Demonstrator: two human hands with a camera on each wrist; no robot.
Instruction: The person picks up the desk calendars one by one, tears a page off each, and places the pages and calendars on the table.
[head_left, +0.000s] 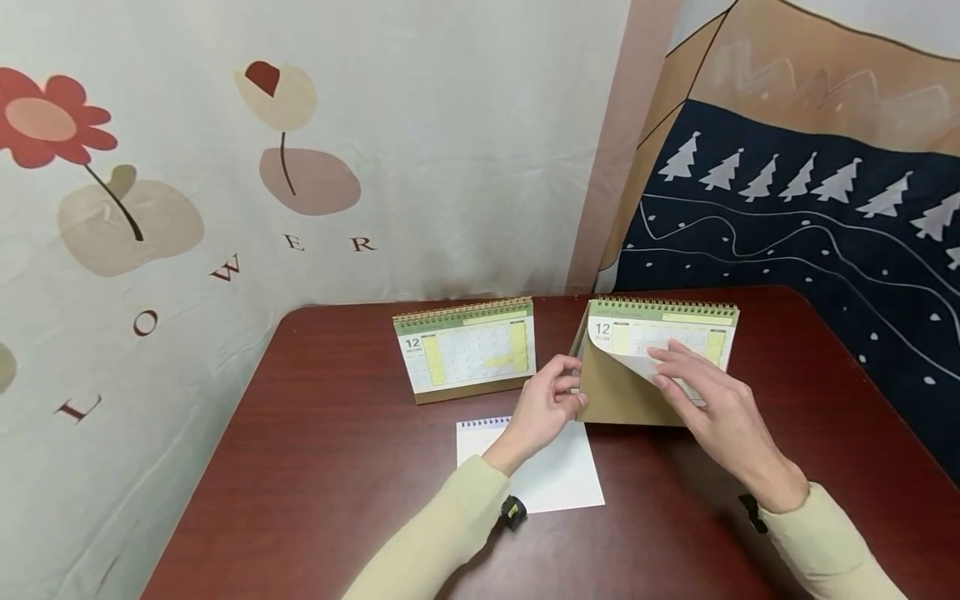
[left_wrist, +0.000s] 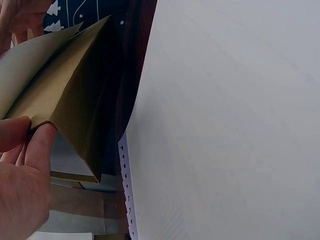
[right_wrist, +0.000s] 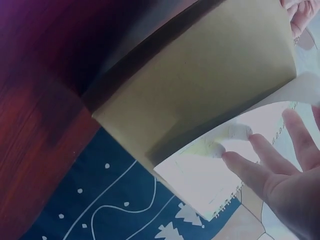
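Observation:
Two desk calendars stand on the table, both showing a page marked 12. My left hand (head_left: pixel 551 402) pinches the lower left edge of the right calendar (head_left: pixel 626 392), thumb and fingers on its brown cardboard stand (left_wrist: pixel 70 90). With my right hand (head_left: pixel 723 412) I hold the lifted lower left corner of its calendar page (right_wrist: pixel 200 170) near thumb and index finger; the exact contact is hidden. The other fingers spread over the printed side. The page curves up from the cardboard, its pale underside showing.
The second desk calendar (head_left: pixel 468 354) stands to the left. A white sheet (head_left: pixel 566 475) with a punched top edge lies in front, partly under my left wrist. The brown table (head_left: pixel 315 467) meets a patterned curtain (head_left: pixel 465 150) at its back edge.

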